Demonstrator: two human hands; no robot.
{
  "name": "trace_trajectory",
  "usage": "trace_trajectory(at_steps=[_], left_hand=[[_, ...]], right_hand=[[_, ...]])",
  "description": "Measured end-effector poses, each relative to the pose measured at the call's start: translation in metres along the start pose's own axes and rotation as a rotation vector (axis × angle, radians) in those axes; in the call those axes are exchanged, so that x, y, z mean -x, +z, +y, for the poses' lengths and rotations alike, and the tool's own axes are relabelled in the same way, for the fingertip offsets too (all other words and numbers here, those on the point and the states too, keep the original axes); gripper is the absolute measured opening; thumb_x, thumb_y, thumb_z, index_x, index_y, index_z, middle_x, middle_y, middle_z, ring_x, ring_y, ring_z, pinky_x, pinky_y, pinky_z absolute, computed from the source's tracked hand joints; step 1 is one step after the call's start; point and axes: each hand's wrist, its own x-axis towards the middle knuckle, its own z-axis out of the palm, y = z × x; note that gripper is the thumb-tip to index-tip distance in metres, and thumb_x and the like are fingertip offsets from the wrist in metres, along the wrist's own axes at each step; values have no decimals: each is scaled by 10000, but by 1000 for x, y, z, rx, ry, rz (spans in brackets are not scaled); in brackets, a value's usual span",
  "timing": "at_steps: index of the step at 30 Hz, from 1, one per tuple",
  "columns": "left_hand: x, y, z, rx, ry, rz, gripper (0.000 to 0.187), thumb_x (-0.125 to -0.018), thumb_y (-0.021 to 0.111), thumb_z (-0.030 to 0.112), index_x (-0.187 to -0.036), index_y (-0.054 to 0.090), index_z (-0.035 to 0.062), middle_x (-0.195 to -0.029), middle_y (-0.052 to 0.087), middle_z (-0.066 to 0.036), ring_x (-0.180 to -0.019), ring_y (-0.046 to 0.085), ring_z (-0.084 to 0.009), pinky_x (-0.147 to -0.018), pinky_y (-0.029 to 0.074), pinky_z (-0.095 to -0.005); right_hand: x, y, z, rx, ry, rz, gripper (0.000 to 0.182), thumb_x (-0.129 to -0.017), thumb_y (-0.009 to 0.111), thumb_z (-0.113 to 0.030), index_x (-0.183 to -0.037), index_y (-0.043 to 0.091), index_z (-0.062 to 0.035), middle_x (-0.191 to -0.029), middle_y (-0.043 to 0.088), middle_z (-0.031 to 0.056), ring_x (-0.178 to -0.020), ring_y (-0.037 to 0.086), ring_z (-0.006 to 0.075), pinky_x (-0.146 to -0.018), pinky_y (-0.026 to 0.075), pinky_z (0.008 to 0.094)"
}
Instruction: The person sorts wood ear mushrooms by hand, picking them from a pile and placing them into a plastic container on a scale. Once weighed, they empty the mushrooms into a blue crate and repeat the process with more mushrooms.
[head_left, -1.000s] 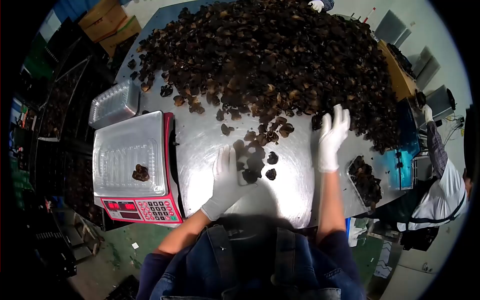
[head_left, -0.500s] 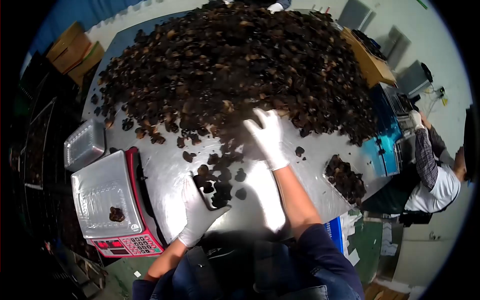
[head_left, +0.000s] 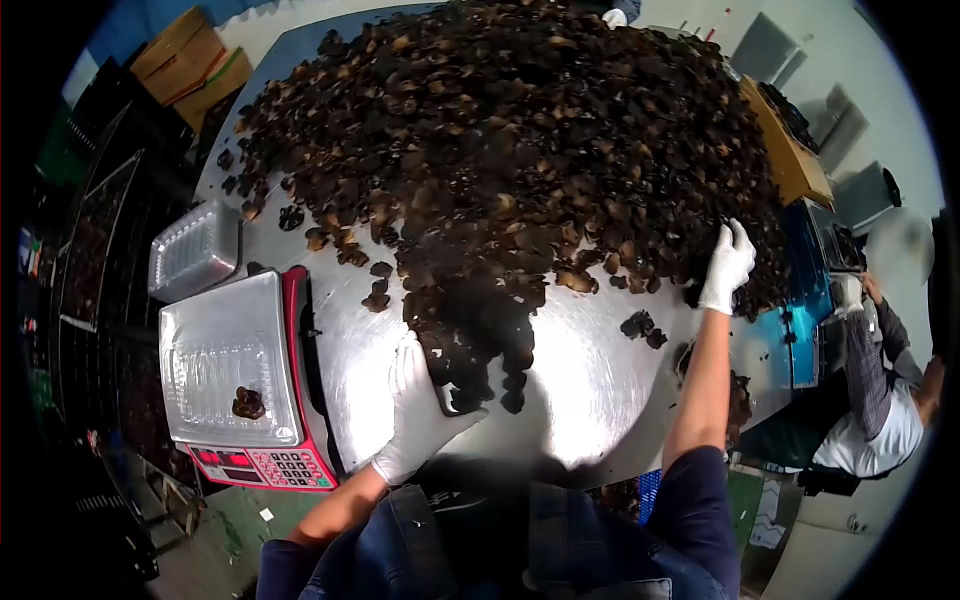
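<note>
A large heap of dark brown, fungus-like pieces [head_left: 520, 130] covers the back of the metal table [head_left: 590, 370]. A strand of pieces runs from it toward the front edge. Beside that strand's left side lies my left hand [head_left: 422, 412] in a white glove, fingers extended and thumb spread, holding nothing. My right hand [head_left: 728, 268], also gloved in white, reaches to the heap's right edge with its fingers apart. On the red scale [head_left: 265, 468] at the left rests a clear tray [head_left: 220, 350] with one dark piece [head_left: 248, 403] in it.
Empty clear trays [head_left: 195, 250] stand behind the scale. A blue machine [head_left: 800, 300] is at the right edge, with a co-worker [head_left: 880, 410] beside it. Cardboard boxes [head_left: 185, 55] are at the back left. Another person's gloved hand [head_left: 615, 18] shows at the far edge.
My right hand has moved right, from the middle to the heap's right edge. More pieces now lie near my left hand, which has stayed about in place. The view has shifted slightly.
</note>
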Motion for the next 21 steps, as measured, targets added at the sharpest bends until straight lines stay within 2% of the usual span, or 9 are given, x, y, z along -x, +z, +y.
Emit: trace_trajectory(at_steps=[4, 7, 9, 11, 12, 14, 17, 19, 21], left_hand=[[5, 5, -4, -50, -21, -13, 1302, -580, 882, 499, -1465, 158, -124, -1498, 251, -334, -1403, 240, -496, -1147, 204, -557], [8, 9, -6, -81, 7, 7, 1298, -597, 873, 511, -1468, 149, -122, -1498, 245, -340, -1402, 233, -504, -1146, 200, -563], [10, 10, -6, -67, -17, -7, 1302, -595, 874, 514, -1470, 146, -119, -1498, 242, -341, -1402, 233, -503, -1146, 199, -564], [6, 8, -5, -48, -23, -23, 1306, -594, 874, 517, -1472, 144, -116, -1498, 239, -341, -1401, 234, -502, -1146, 198, -566], [3, 5, -3, 63, -51, -15, 1270, -573, 904, 448, -1474, 185, -86, -1460, 325, -301, -1361, 321, -455, -1114, 265, -536], [0, 4, -3, 388, -195, -190, 1237, -553, 927, 372, -1478, 224, -53, -1424, 406, -260, -1326, 399, -414, -1095, 323, -500], [11, 16, -16, 79, -46, -11, 1366, -559, 899, 496, -1493, 109, -113, -1505, 210, -361, -1409, 200, -513, -1161, 159, -568], [10, 5, -4, 9, -23, 7, 1373, -564, 893, 507, -1492, 100, -122, -1511, 199, -363, -1417, 186, -511, -1164, 142, -571], [8, 2, 0, -60, -9, 35, 1380, -568, 886, 518, -1491, 91, -131, -1517, 189, -365, -1424, 171, -509, -1167, 124, -574]], right_hand=[[1, 53, 59, 269, 215, -89, 559, -927, 610, -489, -1304, 607, -75, -1350, 544, 212, -1246, 503, 374, -1048, 415, 425], [31, 82, 12, -420, 85, -169, 505, -914, 664, -433, -1210, 649, -24, -1275, 584, 223, -1230, 535, 344, -1039, 414, 388], [66, 66, -62, -490, 150, -341, 429, -912, 691, -349, -1141, 656, 12, -1271, 581, 209, -1198, 556, 297, -1027, 421, 373], [109, 84, -106, -442, 259, -185, 497, -919, 693, -319, -1210, 606, 76, -1177, 649, 154, -1085, 586, 233, -1002, 425, 339], [128, 71, -139, -926, 276, -324, 485, -879, 749, -298, -1167, 617, 70, -1168, 654, 143, -1070, 589, 225, -980, 440, 334], [163, 93, -163, -767, 353, -419, 608, -787, 837, -292, -1200, 585, 77, -1174, 638, 169, -1107, 586, 263, -990, 453, 391], [197, 90, -204, -544, 57, -464, 763, -785, 784, -457, -1387, 507, -80, -1336, 513, 258, -1258, 481, 380, -1057, 392, 450], [193, 53, -226, -410, -27, -753, 864, -760, 779, -497, -1480, 407, -196, -1420, 418, 283, -1338, 386, 423, -1097, 337, 495], [195, 20, -225, -195, -383, -668, 856, -748, 764, -523, -1460, 444, -173, -1419, 451, 268, -1328, 427, 412, -1093, 358, 485]])
